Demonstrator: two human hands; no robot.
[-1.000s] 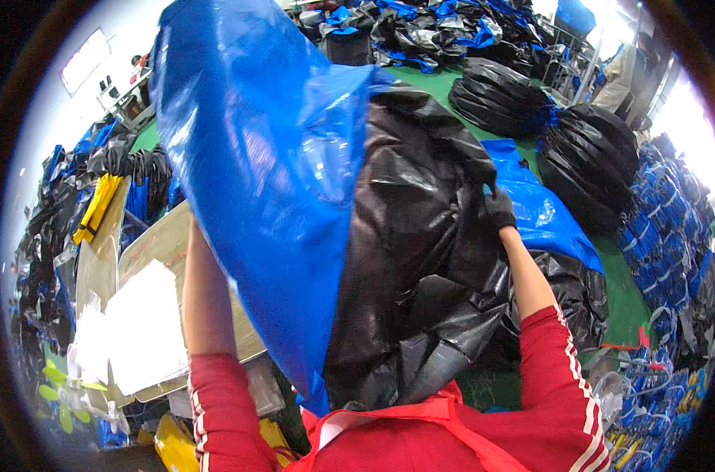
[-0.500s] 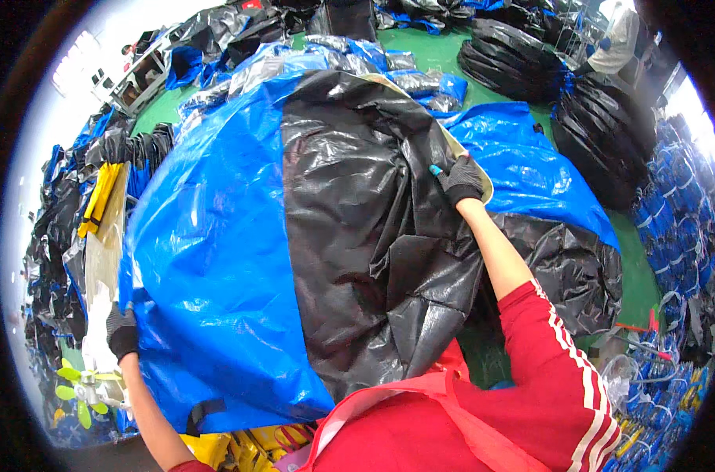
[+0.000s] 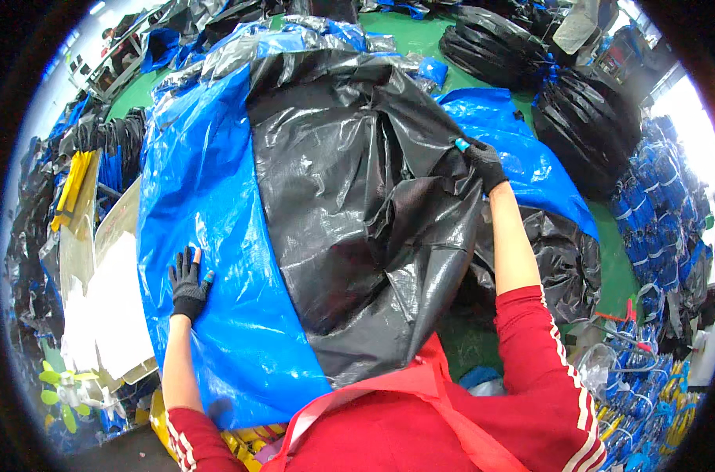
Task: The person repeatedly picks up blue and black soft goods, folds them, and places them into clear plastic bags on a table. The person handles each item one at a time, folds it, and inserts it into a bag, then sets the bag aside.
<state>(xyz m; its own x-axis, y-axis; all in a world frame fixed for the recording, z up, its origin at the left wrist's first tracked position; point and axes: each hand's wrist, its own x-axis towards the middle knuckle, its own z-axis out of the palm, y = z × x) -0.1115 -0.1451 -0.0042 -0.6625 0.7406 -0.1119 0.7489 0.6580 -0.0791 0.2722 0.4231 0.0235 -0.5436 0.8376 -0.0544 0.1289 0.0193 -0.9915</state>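
A large plastic tarp sheet (image 3: 318, 204) spreads in front of me, blue on the left and shiny black on the right, with deep creases in the black part. My left hand (image 3: 189, 285), in a dark grey glove with bare or coloured fingertips, lies flat on the blue part with its fingers spread. At the upper right, my right hand (image 3: 483, 164), gloved the same way, has its fingers closed around the edge of the black part. Another blue-and-black sheet (image 3: 530, 165) lies beyond and to the right of it.
Pale boards (image 3: 121, 307) stick out at the left, near a fan with green blades (image 3: 66, 385). Black gathered bundles (image 3: 585, 130) sit on the green floor (image 3: 412, 43) at the far right. Tied blue bundles (image 3: 656, 204) are stacked along the right. Yellow material (image 3: 251, 440) shows below the sheet.
My left hand has left the sheet's left edge and moved right onto the blue part, spreading open. The sheet's left edge has shifted right, baring the pale boards. My right hand still grips the black edge.
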